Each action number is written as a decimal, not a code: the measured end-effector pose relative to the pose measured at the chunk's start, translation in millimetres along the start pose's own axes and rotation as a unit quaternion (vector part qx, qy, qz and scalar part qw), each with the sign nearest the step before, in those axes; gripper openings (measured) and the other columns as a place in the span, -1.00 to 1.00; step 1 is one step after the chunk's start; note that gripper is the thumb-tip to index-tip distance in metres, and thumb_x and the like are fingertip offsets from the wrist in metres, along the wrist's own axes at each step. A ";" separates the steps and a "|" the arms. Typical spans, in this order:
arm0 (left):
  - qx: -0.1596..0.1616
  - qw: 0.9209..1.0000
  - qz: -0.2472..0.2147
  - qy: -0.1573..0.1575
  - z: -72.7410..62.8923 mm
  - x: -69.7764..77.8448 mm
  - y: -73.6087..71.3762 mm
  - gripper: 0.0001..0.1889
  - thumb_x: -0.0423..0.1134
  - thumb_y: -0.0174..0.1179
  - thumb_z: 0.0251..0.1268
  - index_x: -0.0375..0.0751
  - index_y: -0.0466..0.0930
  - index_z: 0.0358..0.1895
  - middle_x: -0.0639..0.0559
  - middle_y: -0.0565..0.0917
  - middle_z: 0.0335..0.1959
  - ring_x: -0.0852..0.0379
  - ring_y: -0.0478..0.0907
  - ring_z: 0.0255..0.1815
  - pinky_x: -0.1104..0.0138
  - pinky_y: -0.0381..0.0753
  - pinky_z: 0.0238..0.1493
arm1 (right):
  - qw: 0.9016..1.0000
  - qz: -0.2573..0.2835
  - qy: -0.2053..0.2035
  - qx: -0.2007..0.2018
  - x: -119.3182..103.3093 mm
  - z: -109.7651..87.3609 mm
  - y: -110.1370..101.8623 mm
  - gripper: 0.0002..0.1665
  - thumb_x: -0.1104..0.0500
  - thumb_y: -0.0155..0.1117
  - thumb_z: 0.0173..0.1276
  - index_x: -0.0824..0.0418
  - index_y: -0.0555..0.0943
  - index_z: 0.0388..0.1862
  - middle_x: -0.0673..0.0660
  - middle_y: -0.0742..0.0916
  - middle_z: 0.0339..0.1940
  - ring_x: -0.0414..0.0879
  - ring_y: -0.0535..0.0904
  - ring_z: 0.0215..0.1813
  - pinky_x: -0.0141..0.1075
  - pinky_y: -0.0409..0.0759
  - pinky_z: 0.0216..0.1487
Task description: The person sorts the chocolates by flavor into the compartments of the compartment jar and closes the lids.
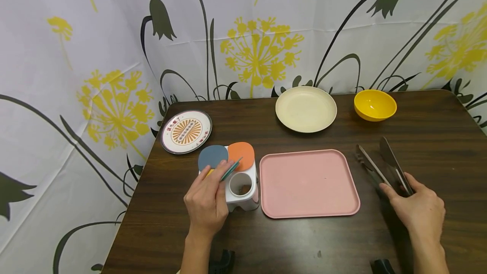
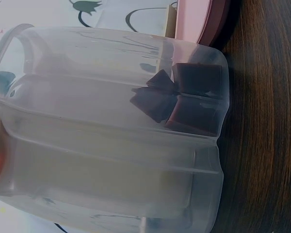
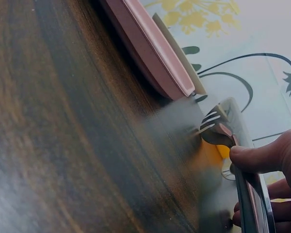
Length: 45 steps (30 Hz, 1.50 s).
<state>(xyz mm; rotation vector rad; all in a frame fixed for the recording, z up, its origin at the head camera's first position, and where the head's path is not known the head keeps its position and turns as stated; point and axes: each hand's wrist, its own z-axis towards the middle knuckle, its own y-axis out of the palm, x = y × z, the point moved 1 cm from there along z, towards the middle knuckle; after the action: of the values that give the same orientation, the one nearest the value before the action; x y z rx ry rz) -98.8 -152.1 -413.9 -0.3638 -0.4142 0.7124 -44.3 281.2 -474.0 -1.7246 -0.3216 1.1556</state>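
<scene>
My left hand [image 1: 207, 202] is over a white seasoning box with several compartments [image 1: 253, 200]. It pinches a teal lid [image 1: 231, 170], tipped up beside the uncovered round opening; whether the lid is still attached I cannot tell. The blue lid [image 1: 213, 157] and orange lid [image 1: 241, 155] lie flat, while a yellow one [image 1: 209, 172] is mostly hidden by the fingers. In the left wrist view, several dark brown chunks [image 2: 196, 114] sit at the bottom of a clear compartment. My right hand [image 1: 422, 206] grips a fork [image 3: 214, 132] and a table knife [image 1: 393, 162] together, right of the pink tray.
A pink tray [image 1: 308, 185] lies mid-table, just right of the box. Behind it are a cream plate [image 1: 306, 109] and a yellow bowl [image 1: 374, 105]. At the back left lies a patterned plate [image 1: 186, 132]. A flowered cloth [image 1: 262, 7] hangs behind the wooden table [image 1: 289, 244].
</scene>
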 end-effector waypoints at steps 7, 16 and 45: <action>0.001 1.000 0.000 0.002 0.2 0.2 0.1 -0.62 -0.20 -0.11 0.50 -0.27 0.66 0.08 -0.03 0.75 -0.08 0.01 0.73 -0.14 0.07 0.58 0.09 | 1.000 -0.007 0.004 -0.015 -1.0 0.1 -2.5 0.00 -0.30 0.40 0.13 0.22 0.40 0.42 0.58 0.50 0.16 0.60 0.39 0.09 0.29 0.34 0.01; -0.002 1.000 -0.002 -0.002 0.4 0.5 -0.3 -0.63 -0.21 -0.10 0.48 -0.26 0.66 0.08 -0.02 0.75 -0.07 0.02 0.73 -0.13 0.08 0.56 0.11 | 0.999 -0.018 -0.002 -0.039 -1.5 1.9 -5.2 0.10 -0.36 0.37 0.13 0.25 0.29 0.47 0.59 0.43 0.22 0.62 0.35 0.12 0.30 0.31 0.05; -0.001 1.000 -0.004 0.006 1.1 1.1 -0.3 -0.63 -0.21 -0.11 0.48 -0.26 0.66 0.08 -0.01 0.75 -0.07 0.02 0.72 -0.09 0.04 0.58 0.07 | 0.872 0.193 -0.449 0.024 -132.6 -52.5 36.1 -0.20 0.25 0.62 -0.05 0.20 0.58 0.26 0.07 0.67 0.15 0.01 0.61 0.11 -0.37 0.40 0.16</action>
<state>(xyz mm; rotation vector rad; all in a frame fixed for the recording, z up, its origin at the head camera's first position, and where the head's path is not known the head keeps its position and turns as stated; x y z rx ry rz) -98.4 -151.4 -412.6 -0.3669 -0.4054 0.7016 -79.5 145.6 -428.8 -1.1163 -0.5045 2.2186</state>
